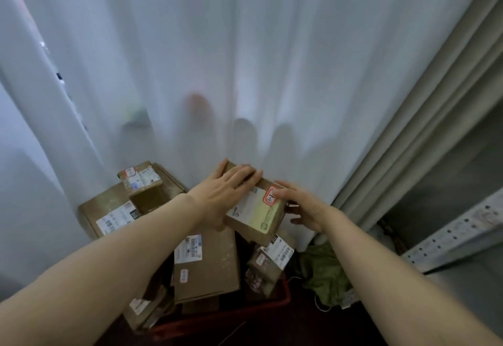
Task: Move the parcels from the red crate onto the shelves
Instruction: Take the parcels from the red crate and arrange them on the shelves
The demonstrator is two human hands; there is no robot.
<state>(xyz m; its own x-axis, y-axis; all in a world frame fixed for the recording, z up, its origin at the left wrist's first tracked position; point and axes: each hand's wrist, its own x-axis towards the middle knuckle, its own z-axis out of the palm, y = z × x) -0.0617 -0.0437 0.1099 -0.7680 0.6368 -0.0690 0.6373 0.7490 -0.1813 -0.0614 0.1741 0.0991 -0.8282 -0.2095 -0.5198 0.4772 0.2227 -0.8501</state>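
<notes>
A red crate (277, 303) at the bottom centre is piled with several brown cardboard parcels. Above the pile I hold one parcel (255, 215) with a white label and a red-edged sticker marked "3-1". My left hand (226, 193) lies flat over its far left top, thumb under the near edge. My right hand (302, 209) grips its right side, fingers tucked below. A flat parcel (206, 266) lies just under it, and a large box (109, 209) with a small labelled box (140, 179) on top sits at the left.
White sheer curtains (245, 59) hang right behind the crate, with a beige curtain (435, 133) at the right. A grey perforated metal shelf rail (457, 236) juts in at the right edge. A green cloth (326, 272) lies on the floor beside the crate.
</notes>
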